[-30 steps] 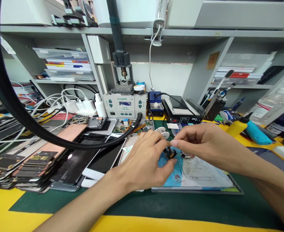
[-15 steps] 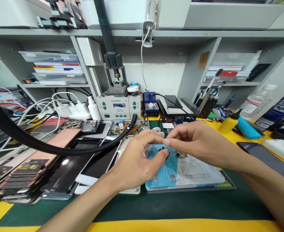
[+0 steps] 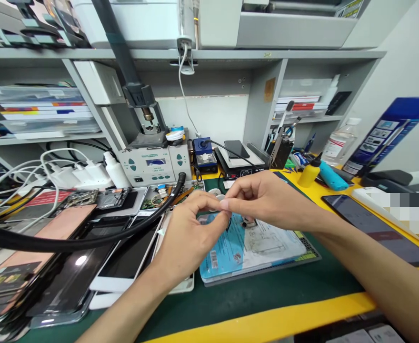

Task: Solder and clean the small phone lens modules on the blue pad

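My left hand point(image 3: 194, 227) and my right hand point(image 3: 264, 200) meet fingertip to fingertip above a flat blue-and-white printed package point(image 3: 266, 242). The left thumb and index finger come together in a pinch. My right fingers are closed too, thumb against index finger, touching the left fingertips. Whatever lies between them is too small or hidden to make out. A thin dark piece point(image 3: 228, 223) shows just under the left thumb tip. Below my right hand, a small metallic part point(image 3: 248, 222) rests on the package.
Stacked phones and screens point(image 3: 131, 247) lie left of the package, under a thick black hose point(image 3: 88, 243) from the grey rework station point(image 3: 155, 164). A tray of small parts point(image 3: 159, 193) sits behind. Yellow point(image 3: 309, 172) and blue bottles point(image 3: 333, 175) and a dark tablet point(image 3: 377, 228) are at right.
The camera view has swung to the right, so the bench appears shifted left. My left thumb has closed up towards its index finger; both hands stay together over the package.
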A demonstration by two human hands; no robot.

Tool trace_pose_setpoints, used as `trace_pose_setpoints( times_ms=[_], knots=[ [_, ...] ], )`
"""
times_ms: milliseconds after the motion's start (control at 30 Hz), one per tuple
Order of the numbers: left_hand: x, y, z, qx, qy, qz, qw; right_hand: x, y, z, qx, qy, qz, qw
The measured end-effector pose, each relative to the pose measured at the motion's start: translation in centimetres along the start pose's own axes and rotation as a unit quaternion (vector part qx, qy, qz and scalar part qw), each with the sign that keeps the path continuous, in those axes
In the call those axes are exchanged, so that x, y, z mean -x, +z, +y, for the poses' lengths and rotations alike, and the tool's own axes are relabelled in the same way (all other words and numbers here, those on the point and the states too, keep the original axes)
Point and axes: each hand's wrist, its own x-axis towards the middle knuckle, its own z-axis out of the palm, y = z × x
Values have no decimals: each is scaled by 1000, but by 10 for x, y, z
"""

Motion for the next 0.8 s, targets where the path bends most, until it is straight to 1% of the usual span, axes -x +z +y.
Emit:
trace_pose_setpoints(
  times_ms=[100,333,500,633,733,800],
  knots=[
    [0,1,2,9,-10,3,1000,-1,0,1,-4,-8,8,1000],
    [-2,1,1,11,-8,0,1000,-4,-2,5,-2,-8,21,1000],
    [-2,-1,1,8,-19,-10,1000,-5,-1,8,-7,-9,20,1000],
    [-2,-2,3,7,-26,-21,999,-5,0,5,1,-16,25,1000],
    [-3,-3,4,-1,-33,-25,999,-6,-1,3,13,-34,42,998],
    [-5,-4,5,-3,-42,-29,999,-8,-3,4,10,-43,67,997]
  ],
)
